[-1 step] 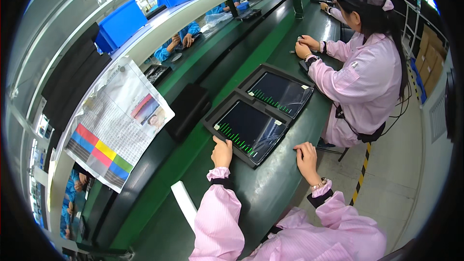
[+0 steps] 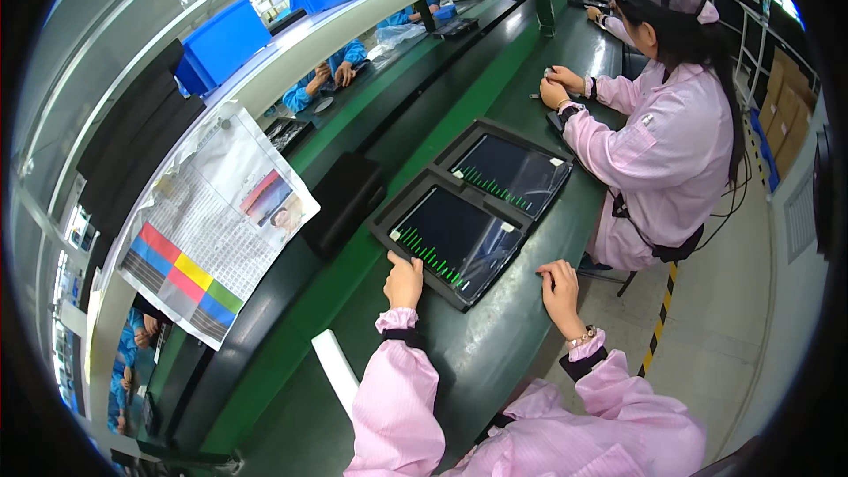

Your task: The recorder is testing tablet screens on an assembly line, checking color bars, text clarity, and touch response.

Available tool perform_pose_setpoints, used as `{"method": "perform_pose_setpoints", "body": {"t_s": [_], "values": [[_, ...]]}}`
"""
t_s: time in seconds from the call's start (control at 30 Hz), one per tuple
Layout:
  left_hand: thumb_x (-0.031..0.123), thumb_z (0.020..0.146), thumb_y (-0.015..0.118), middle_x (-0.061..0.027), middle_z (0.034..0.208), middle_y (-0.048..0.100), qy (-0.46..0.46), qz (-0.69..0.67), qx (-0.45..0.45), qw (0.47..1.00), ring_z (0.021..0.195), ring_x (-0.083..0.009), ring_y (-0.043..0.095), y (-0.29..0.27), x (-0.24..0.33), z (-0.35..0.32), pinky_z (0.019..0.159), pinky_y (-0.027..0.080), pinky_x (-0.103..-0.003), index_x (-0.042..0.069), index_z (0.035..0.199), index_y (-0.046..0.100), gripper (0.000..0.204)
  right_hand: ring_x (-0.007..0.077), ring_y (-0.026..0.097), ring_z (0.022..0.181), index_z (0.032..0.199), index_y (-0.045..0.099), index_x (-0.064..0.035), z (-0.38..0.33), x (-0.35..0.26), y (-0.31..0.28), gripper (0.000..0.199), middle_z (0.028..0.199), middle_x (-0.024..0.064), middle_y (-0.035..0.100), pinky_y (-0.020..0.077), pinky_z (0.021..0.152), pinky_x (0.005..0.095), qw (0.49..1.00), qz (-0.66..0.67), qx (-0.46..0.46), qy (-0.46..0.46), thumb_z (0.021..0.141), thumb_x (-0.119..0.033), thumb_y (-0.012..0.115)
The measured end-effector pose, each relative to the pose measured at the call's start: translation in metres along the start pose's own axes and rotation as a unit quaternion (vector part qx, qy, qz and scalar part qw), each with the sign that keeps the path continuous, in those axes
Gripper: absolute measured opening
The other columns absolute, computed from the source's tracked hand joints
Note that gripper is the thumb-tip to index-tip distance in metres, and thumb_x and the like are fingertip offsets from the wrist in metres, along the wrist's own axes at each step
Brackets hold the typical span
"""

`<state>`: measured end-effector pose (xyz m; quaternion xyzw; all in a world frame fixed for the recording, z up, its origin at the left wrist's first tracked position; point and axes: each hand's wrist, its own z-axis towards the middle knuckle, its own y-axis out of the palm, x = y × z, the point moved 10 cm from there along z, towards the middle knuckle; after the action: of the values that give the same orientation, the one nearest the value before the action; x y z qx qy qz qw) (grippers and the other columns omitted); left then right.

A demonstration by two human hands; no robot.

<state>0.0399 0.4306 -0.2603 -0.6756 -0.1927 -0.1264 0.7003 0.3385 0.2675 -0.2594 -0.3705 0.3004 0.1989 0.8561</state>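
Note:
A black two-bay tray lies on the green workbench. Each bay holds a screen: the near tablet screen and the far tablet screen both show a row of green bars on black. Small pale tabs sit at their corners. My left hand is at the tray's near left corner, its fingers closed on the rim. At the bench's right edge rests my right hand, fingers loosely bent and apart, with nothing in it, some way from the tray.
A white bar-shaped piece lies beside my left forearm. Left of the tray is a black case. A printed sheet hangs from the shelf, which carries blue bins. A co-worker in pink sits at the right, handling something small.

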Motion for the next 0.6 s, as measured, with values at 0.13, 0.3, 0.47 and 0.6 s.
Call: {"method": "perform_pose_setpoints", "body": {"t_s": [0.13,0.3,0.47,0.6], "values": [[0.032,0.085,0.047,-0.0265,0.082,0.063,-0.013,0.016,-0.015,1.000,0.079,-0.0423,0.062,-0.016,-0.034,-0.033,0.072,0.048,-0.048,-0.008,0.121,0.028,0.057,0.0205,0.055,0.077,0.086,0.054,0.0002,-0.008,0.017,-0.009,0.008,0.088,0.0108,0.052,0.0431,0.068,0.0266,0.990,0.118,0.054,0.054,0.083,0.004,0.047],[0.030,0.084,0.050,-0.0280,0.082,0.062,-0.039,0.002,-0.019,0.999,0.078,-0.0434,0.061,-0.049,-0.085,-0.099,0.071,0.048,-0.048,-0.010,0.119,0.027,0.057,0.0128,0.053,0.085,0.101,0.048,-0.0020,-0.007,0.077,0.003,0.021,0.099,0.0060,0.053,0.0464,0.067,0.0237,0.925,0.336,0.021,0.176,0.083,0.008,0.041],[0.025,0.084,0.053,-0.0304,0.079,0.061,-0.047,-0.028,-0.023,0.998,0.076,-0.0452,0.060,-0.071,-0.132,-0.147,0.068,0.049,-0.047,-0.011,0.121,0.026,0.058,0.0172,0.052,0.103,0.115,0.048,-0.0026,0.031,0.084,0.006,0.026,0.113,0.0081,0.054,0.0424,0.083,0.0282,0.922,0.327,-0.063,0.196,0.090,-0.007,0.042],[0.026,0.084,0.054,-0.0298,0.076,0.060,-0.072,-0.038,-0.020,0.996,0.073,-0.0449,0.060,-0.084,-0.177,-0.182,0.065,0.048,-0.047,-0.010,0.122,0.026,0.059,0.0175,0.048,0.114,0.123,0.048,-0.0023,0.040,0.051,0.041,0.037,0.122,0.0097,0.053,0.0351,0.094,0.0283,0.910,0.307,-0.193,0.201,0.096,-0.026,0.042]]}}
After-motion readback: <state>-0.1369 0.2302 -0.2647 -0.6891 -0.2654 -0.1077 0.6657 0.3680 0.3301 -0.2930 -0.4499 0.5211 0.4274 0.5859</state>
